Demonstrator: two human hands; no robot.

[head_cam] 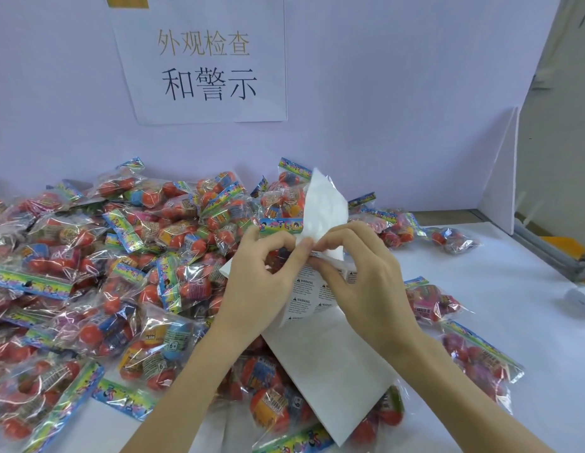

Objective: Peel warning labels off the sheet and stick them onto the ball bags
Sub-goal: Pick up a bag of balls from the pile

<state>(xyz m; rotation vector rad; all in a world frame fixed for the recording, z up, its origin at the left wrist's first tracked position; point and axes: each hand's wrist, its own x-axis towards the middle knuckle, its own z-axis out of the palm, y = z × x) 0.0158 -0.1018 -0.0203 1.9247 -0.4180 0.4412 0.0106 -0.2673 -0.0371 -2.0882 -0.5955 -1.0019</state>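
Head view: white table, lilac wall.

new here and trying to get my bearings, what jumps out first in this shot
Both hands, left hand and right hand, meet at centre and pinch the label sheet, its top part folded up and back above the fingers. A big heap of ball bags covers the left of the white table, with a few more on the right. A paper sign with Chinese characters hangs on the wall behind.

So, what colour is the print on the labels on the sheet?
Black on white, seen in the head view on the label sheet.
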